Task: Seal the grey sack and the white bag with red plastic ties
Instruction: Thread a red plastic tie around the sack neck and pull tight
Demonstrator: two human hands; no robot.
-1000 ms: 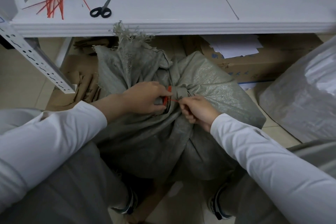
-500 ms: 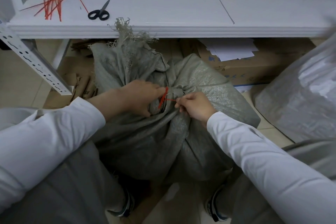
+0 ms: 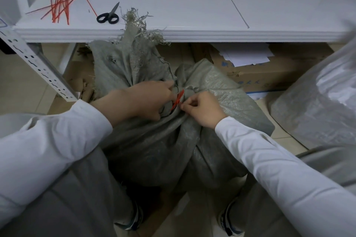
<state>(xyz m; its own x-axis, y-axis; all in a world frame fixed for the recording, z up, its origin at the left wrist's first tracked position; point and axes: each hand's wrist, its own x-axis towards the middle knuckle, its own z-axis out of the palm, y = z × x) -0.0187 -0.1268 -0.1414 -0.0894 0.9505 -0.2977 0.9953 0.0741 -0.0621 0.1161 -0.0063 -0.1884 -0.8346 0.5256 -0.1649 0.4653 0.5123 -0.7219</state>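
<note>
The grey sack (image 3: 215, 102) stands on the floor between my knees, its frayed top bunched into a neck that leans toward the shelf. A red plastic tie (image 3: 178, 99) wraps that neck. My left hand (image 3: 143, 100) grips the gathered neck from the left, fingers curled round it beside the tie's head. My right hand (image 3: 200, 108) pinches the tie's thin tail just right of the head. The white bag (image 3: 323, 98) stands at the right edge, touched by neither hand.
A white shelf (image 3: 192, 32) runs across the top, holding a bundle of spare red ties (image 3: 61, 0) and black scissors (image 3: 108, 15). Under it sits a cardboard box (image 3: 269, 77) with white papers. A perforated white upright (image 3: 38, 67) stands at the left.
The tie's head has tilted and sits more exposed between my hands. My right hand has shifted slightly along the tail, and my left forefinger now points out over the neck.
</note>
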